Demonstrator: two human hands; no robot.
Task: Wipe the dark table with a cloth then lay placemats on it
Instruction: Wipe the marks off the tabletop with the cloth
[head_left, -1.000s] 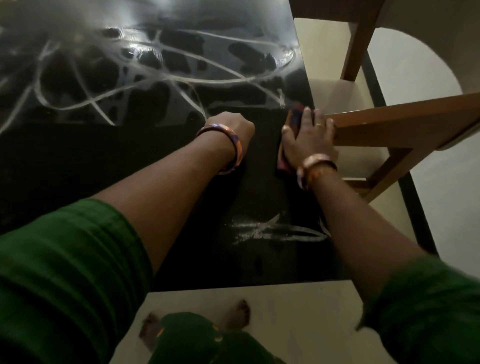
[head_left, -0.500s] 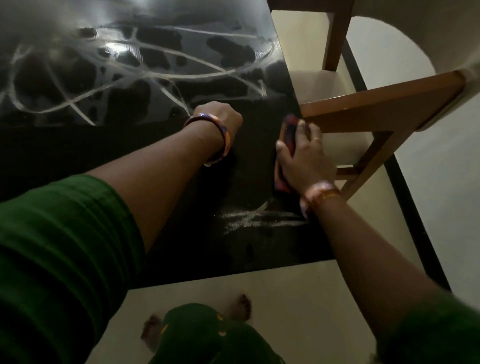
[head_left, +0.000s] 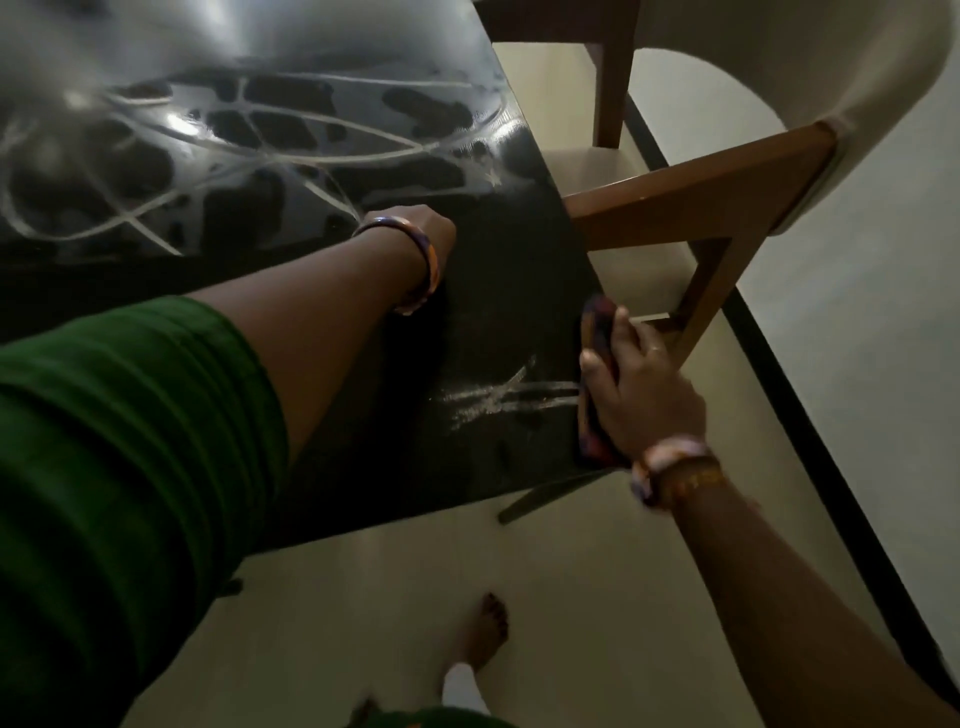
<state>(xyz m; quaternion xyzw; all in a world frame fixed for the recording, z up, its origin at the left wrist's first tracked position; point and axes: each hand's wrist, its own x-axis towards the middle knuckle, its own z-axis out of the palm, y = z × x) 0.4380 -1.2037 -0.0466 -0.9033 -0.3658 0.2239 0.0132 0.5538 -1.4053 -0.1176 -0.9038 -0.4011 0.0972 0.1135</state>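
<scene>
Still on the wiping half, I'd say. My right hand (head_left: 641, 395) is pressing a folded dark red-and-orange cloth (head_left: 597, 364) flat against the right edge of the glossy black desk (head_left: 498, 270), near the front corner. My left hand (head_left: 423, 228) rests further in; can't tell how its fingers lie. Pale streaks cover the far side and a patch beside the cloth, so plenty left. No placemats in sight.

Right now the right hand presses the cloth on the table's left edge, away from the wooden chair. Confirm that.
Not quite. The head view shows the right hand pressing the cloth on the table's right edge, beside the wooden chair. The pressing itself is as you say.
</scene>
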